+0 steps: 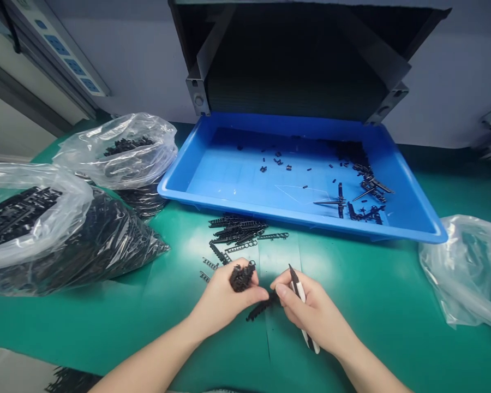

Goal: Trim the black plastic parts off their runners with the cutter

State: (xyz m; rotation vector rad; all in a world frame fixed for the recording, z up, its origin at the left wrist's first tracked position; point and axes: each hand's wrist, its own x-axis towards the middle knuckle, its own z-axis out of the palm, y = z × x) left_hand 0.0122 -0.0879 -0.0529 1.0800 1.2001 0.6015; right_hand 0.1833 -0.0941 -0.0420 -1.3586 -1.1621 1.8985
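My left hand [225,297] is closed around a small bundle of black plastic strips [242,275] at the near middle of the green mat. My right hand [311,311] pinches one end of another black toothed strip [261,309] that runs between both hands, and it also grips a white-handled tool with a dark pointed tip [298,289]. A loose pile of the same black strips [237,232] lies on the mat just beyond my hands, in front of the blue tray.
A blue plastic tray [294,215] stands behind the pile, with small black bits and sprue pieces [364,188] inside. Two clear bags of black parts [45,234] [126,155] sit at the left. A crumpled clear bag [470,267] lies at the right. A dark machine chute [303,60] overhangs the tray.
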